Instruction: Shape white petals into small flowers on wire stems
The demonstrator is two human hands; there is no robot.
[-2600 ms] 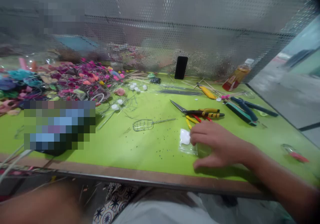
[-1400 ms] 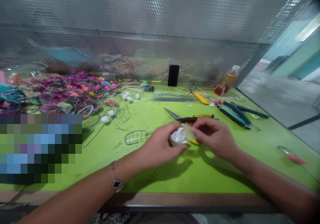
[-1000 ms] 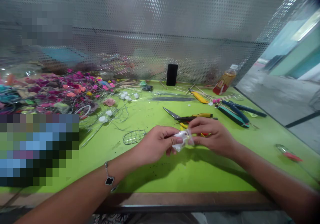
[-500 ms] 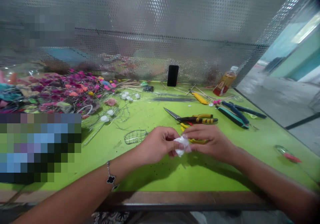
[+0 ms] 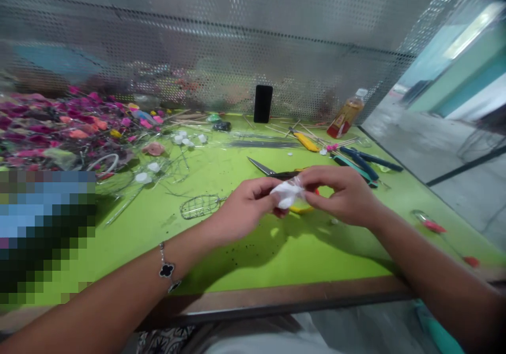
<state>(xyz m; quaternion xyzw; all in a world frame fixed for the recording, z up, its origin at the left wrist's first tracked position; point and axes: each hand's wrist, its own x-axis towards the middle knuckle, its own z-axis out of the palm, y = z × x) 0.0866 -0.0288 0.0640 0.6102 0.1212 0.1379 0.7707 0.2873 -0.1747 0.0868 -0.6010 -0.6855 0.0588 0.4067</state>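
My left hand (image 5: pixel 247 209) pinches a small white wad (image 5: pixel 286 195) between thumb and fingers, above the green tabletop. At the wad's right end, my right hand (image 5: pixel 343 195) has thumb and fingertips closed on what looks like a thin clear film. Both hands are close together, with the wad between them. Just behind them lie scissors (image 5: pixel 260 166), their handles mostly covered by my right hand. A yellow-handled tool (image 5: pixel 302 209) shows in part beneath the hands. Left of my left hand, a flat wire frame (image 5: pixel 200 207) rests on the table.
Pink and purple craft pieces (image 5: pixel 79 119) are heaped at the left. White pieces on wires (image 5: pixel 144 177) lie nearer. A phone (image 5: pixel 263 104) leans against the mesh panel (image 5: pixel 221 43). A bottle (image 5: pixel 347 114), a yellow cutter (image 5: pixel 306 141) and blue-handled pliers (image 5: pixel 361 161) are at the right.
The view has shifted, so the table items sit higher and further left. My right hand has drawn slightly away from my left, and clear film now shows stretched at the wad's right end.
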